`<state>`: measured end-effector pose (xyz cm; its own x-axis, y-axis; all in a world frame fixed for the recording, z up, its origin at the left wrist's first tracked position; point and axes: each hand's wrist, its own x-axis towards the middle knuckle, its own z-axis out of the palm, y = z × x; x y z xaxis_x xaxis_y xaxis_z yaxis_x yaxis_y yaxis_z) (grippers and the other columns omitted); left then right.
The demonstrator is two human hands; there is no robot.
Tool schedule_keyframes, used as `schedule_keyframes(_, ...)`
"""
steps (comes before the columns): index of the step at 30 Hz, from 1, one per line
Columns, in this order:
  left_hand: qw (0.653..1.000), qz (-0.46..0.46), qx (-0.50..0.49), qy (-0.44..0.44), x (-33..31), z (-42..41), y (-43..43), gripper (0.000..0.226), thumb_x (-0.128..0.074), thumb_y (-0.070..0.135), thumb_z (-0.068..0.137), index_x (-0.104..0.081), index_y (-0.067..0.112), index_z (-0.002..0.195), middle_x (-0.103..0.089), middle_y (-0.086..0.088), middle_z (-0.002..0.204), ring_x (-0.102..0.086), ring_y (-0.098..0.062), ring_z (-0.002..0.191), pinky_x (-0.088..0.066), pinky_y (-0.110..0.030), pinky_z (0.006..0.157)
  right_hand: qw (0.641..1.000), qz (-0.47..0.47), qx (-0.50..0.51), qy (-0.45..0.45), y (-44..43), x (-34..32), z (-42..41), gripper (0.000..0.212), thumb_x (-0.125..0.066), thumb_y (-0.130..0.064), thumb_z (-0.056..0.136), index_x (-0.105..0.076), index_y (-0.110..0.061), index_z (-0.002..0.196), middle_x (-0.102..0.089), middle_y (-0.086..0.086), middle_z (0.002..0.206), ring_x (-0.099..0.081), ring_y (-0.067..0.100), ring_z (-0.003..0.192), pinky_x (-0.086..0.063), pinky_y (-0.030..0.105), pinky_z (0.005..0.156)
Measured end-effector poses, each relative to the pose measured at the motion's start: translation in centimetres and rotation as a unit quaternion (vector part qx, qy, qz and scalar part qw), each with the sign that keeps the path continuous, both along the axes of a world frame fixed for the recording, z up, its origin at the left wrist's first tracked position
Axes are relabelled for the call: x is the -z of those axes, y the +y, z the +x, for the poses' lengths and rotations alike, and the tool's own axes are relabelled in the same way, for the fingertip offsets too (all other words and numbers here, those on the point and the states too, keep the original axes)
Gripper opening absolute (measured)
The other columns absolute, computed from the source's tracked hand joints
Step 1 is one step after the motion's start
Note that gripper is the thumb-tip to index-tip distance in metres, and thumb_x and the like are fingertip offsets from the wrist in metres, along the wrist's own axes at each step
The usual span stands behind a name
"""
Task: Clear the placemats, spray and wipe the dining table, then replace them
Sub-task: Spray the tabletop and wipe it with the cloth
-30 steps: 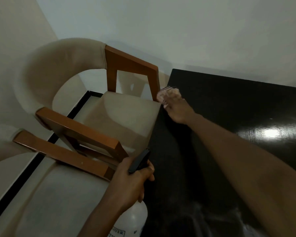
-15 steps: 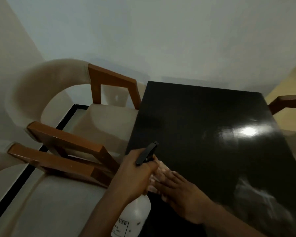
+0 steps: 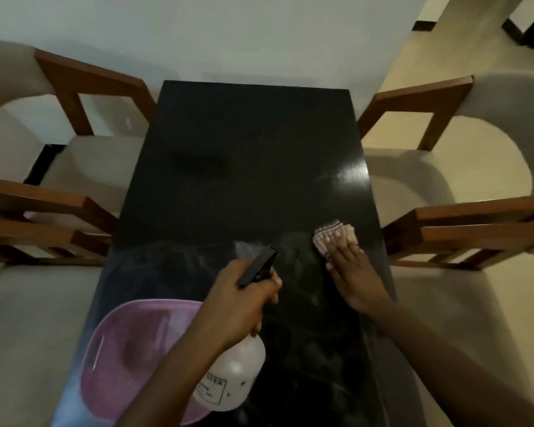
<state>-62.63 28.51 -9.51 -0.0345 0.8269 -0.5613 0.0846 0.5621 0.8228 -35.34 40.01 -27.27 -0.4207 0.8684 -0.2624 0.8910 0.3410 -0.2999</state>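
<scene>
Right hand [image 3: 350, 272], fingers flat, presses the cloth [image 3: 333, 234] onto the table [image 3: 244, 149] near its right edge, having swept over from the left side, while left hand [image 3: 238, 294] grips the spray bottle [image 3: 238, 371]; wiping likely midway, placemats not in view.

The long black dining table [image 3: 253, 155] has a hard, polished top, glossy enough to throw back a bright glare near its right edge, with dull, smeary streaks across the near half. The small pink-and-white checked cloth [image 3: 330, 234] on it looks soft, woven and matt. The white plastic spray bottle [image 3: 238, 368] is smooth and milky, with a matt black plastic trigger head [image 3: 258, 266]. The round lilac plastic basin [image 3: 127, 349] is smooth with a faint sheen. The armchairs [image 3: 420, 94] pair smooth reddish-brown wood with matt beige upholstery.
</scene>
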Motion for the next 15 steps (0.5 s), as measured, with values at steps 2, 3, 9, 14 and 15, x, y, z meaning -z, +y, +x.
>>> schedule_keyframes(2,1.000,-0.006,0.008,0.001,0.2,2.9,-0.5,0.009,-0.066,0.017,0.100,-0.067,0.008,0.101,-0.070,-0.019,0.084,-0.053,-0.018,0.048,-0.046,-0.031,0.048,0.999,-0.006,-0.051,-0.006,-2.0,-0.4,1.3,0.062,-0.022,-0.052,0.109,-0.003,-0.039,0.166,0.014,-0.012,0.173,0.016,0.016,0.160,0.000,0.040,0.130)
schedule_keyframes(3,1.000,-0.014,0.010,0.002,0.3,3.7,-0.7,0.010,-0.065,0.015,0.100,-0.067,0.005,0.100,-0.067,-0.017,0.079,-0.051,-0.018,0.048,-0.045,-0.031,0.049,0.996,-0.008,-0.088,-0.012,-2.4,-0.5,1.8,0.061,-0.024,-0.051,0.110,-0.001,-0.041,0.166,0.017,-0.015,0.171,0.020,0.013,0.159,0.005,0.037,0.129)
schedule_keyframes(9,0.996,-0.064,0.045,0.038,1.7,8.6,-3.5,0.016,-0.064,0.019,0.097,-0.065,0.005,0.090,-0.062,-0.011,0.069,-0.050,-0.015,0.046,-0.044,-0.032,0.051,0.997,-0.040,-0.057,-0.045,2.2,-0.7,8.0,0.064,-0.027,-0.051,0.109,0.006,-0.046,0.164,0.017,-0.012,0.172,0.015,0.020,0.160,-0.007,0.049,0.131)
schedule_keyframes(14,0.994,-0.068,0.050,0.064,2.4,10.4,-5.6,0.017,-0.060,0.020,0.097,-0.068,0.023,0.082,-0.074,-0.013,0.087,-0.055,-0.014,0.049,-0.047,-0.030,0.053,0.994,-0.034,0.105,-0.009,4.5,-0.8,3.8,0.061,-0.032,-0.040,0.111,-0.011,-0.031,0.167,0.003,0.000,0.176,0.005,0.029,0.162,-0.007,0.050,0.129)
schedule_keyframes(15,0.995,-0.064,0.048,0.066,2.4,10.6,-5.7,0.016,-0.060,0.021,0.098,-0.068,0.022,0.083,-0.074,-0.014,0.089,-0.055,-0.014,0.049,-0.048,-0.030,0.054,0.996,-0.027,0.088,-0.009,3.7,-0.7,2.9,0.061,-0.033,-0.040,0.110,-0.011,-0.031,0.167,0.002,-0.001,0.176,0.004,0.029,0.162,-0.006,0.050,0.130)
